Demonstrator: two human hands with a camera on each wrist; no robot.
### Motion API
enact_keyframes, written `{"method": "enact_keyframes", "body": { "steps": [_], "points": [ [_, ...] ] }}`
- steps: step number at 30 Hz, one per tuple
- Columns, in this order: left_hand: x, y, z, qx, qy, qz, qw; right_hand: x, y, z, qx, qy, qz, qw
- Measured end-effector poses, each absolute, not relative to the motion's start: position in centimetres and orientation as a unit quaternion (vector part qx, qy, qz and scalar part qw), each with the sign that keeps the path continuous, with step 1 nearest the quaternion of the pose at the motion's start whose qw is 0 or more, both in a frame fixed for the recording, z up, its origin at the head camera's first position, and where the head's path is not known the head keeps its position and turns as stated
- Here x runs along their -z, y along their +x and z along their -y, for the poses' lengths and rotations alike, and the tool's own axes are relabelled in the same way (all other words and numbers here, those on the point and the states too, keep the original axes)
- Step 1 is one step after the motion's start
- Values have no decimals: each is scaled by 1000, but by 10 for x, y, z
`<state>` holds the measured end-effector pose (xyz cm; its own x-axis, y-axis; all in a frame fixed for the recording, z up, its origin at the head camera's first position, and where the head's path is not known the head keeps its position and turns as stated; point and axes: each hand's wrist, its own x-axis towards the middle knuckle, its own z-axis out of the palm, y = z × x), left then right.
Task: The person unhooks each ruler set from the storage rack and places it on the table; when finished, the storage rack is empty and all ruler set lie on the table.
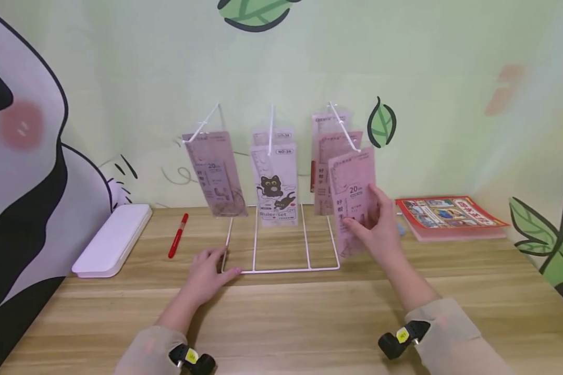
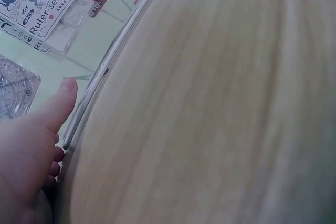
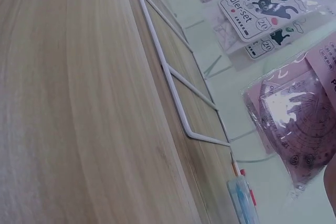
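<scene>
A white wire display rack [image 1: 281, 270] stands on the table, with packs hanging from its three hooks. My right hand [image 1: 386, 232] pinches the front pink ruler-set pack [image 1: 354, 195] by its right side, thumb in front; this pack hangs at the tip of the right hook [image 1: 344, 130]. In the right wrist view, clear rulers and a protractor [image 3: 299, 114] show inside the pack. At the rack's front left corner, my left hand [image 1: 207, 273] holds the wire base, its thumb [image 2: 65, 98] stretched along the front bar and the other fingers curled at the corner.
White ruler-set packs [image 1: 276, 190] with cats hang in the middle, a pink pack [image 1: 216, 174] at left, and more pink packs [image 1: 326, 148] behind the front one. A white case [image 1: 114, 239] and red pen [image 1: 178, 235] lie left; a red-covered book [image 1: 450, 213] lies right.
</scene>
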<state>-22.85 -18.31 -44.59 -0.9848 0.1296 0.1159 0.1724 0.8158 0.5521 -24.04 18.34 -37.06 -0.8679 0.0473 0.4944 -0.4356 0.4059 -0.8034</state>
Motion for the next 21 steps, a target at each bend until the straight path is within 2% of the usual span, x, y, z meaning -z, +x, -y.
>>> {"method": "enact_keyframes", "body": {
  "steps": [12, 21],
  "points": [
    [444, -226, 184, 287, -73, 954, 36, 366, -234, -193, -504, 104, 815, 266],
    [443, -225, 180, 284, -79, 955, 39, 355, -220, -206, -464, 134, 818, 312]
  ]
}}
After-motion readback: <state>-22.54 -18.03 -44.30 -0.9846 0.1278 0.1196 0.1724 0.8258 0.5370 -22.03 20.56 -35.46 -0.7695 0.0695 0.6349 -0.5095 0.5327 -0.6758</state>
